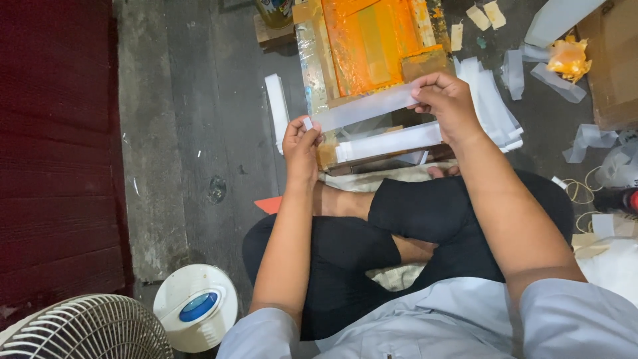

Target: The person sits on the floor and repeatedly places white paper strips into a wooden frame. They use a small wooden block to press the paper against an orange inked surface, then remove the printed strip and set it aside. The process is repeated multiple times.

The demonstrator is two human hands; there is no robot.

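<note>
fan [86, 329]: cut off by the bottom and left edges; only the upper arc of the grille shows.
orange frame [372, 43]: top runs off the upper edge; its near end is hidden behind the white strip [362, 108] and the right hand [450, 106].
cardboard box [615, 63]: cut by the right edge; only one corner shows.
second strip [389, 141]: right end hidden under the right hand's wrist.
left hand [300, 143]: fingers curl round the strip's end, so the fingertips are hidden.
dark object [615, 199] at the right edge: cut off, kind cannot be told.
jar [274, 12] at the top edge: only its base shows.
</note>
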